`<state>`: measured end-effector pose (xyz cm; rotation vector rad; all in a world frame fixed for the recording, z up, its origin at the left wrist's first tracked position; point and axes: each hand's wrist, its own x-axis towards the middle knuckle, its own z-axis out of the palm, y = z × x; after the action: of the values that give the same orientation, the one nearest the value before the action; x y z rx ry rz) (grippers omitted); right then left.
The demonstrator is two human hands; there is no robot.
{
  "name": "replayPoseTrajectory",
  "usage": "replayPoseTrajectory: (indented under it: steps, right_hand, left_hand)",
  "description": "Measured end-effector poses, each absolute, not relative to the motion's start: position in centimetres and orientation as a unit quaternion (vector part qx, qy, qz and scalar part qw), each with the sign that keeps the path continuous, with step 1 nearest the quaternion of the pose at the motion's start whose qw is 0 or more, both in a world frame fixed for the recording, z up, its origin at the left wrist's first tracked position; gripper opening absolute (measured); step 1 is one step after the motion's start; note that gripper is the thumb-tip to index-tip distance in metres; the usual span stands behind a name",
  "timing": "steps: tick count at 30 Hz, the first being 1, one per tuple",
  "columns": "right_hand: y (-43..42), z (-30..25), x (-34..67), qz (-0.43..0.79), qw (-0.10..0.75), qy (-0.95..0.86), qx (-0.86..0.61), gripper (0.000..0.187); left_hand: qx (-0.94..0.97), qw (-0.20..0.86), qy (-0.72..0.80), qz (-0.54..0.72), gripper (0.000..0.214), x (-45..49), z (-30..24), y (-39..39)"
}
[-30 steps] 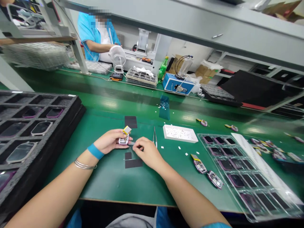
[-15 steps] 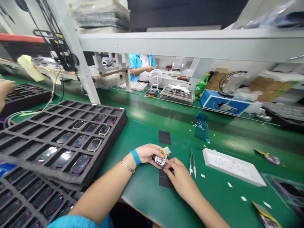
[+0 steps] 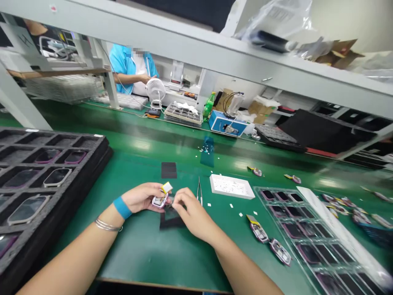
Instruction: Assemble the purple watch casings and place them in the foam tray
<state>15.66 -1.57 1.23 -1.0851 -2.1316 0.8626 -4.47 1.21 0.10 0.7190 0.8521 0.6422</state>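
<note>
Head view, looking down at my 2 hands over the green surface [image 3: 135,258]. My left hand [image 3: 141,197] is closed around a small electronic module [image 3: 159,201] with a silver and pink frame, gripping it between thumb and fingers. A white tab [image 3: 167,187] with a yellow edge stands out from the far end of the module. The module is held above the surface, near the middle of the view; its parts are too small to tell apart. Its long axis runs diagonally, with the tab end pointing away from me and to my right.

My right hand [image 3: 193,211] is drawn into a pinch, its fingertips [image 3: 178,197] just beside the module. Anything held between them is too small to tell. A black sheet [image 3: 172,221] lies under my hands, and a 2nd black sheet [image 3: 168,170] lies beyond them. Tweezers [image 3: 199,191] lie just right of my right hand, followed by a white tray [image 3: 231,186] holding small pieces. A black foam tray [image 3: 101,143] of rounded units stands to my left. A clear plastic tray [image 3: 264,190] and 2 loose modules [image 3: 258,232] are to my right.
</note>
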Motion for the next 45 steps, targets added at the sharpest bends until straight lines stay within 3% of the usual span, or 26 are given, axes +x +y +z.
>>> replayPoseTrajectory:
  steps: [3, 6, 11, 14, 22, 29, 36, 41, 45]
  right_hand:
    - [-1.2, 1.7, 16.1, 0.304, 0.4, -0.76, -0.413, 0.009]
    - [-0.9, 1.4, 16.0, 0.379, 0.45, -0.7, -0.404, 0.006]
    - [-0.3, 0.0, 15.7, 0.581, 0.427, -0.575, -0.388, 0.015]
    - [0.1, -0.5, 15.5, 0.61, 0.42, -0.547, -0.391, 0.023]
    - [-0.2, -0.6, 14.8, 0.548, 0.458, -0.577, -0.397, 0.015]
    - [-0.5, -0.9, 14.6, 0.525, 0.434, -0.599, -0.421, 0.023]
    - [-0.6, -0.5, 15.1, 0.398, 0.426, -0.708, -0.398, 0.005]
    - [-0.8, -0.1, 15.2, 0.251, 0.467, -0.757, -0.382, 0.007]
    - [-0.9, 0.0, 15.1, 0.285, 0.451, -0.764, -0.363, 0.009]
  left_hand:
    - [0.327, 0.788, 0.4, 0.335, 0.024, -4.0, 0.2, 1.0]
    - [0.337, 0.76, 0.419, 0.366, 0.027, -3.2, 0.3, 0.7]
    - [0.377, 0.713, 0.469, 0.36, 0.033, -2.0, 0.3, 0.2]
    - [0.382, 0.711, 0.476, 0.35, 0.034, -1.7, 0.3, 0.1]
    - [0.383, 0.706, 0.48, 0.353, 0.031, -1.4, 0.2, 0.1]
    - [0.376, 0.705, 0.48, 0.362, 0.028, -1.4, -0.1, 0.2]
    - [0.385, 0.702, 0.48, 0.359, 0.029, -1.4, 0.0, 0.3]
    - [0.377, 0.694, 0.482, 0.379, 0.026, -1.4, 0.1, 0.3]
    - [0.38, 0.695, 0.484, 0.371, 0.027, -1.4, 0.0, 0.2]
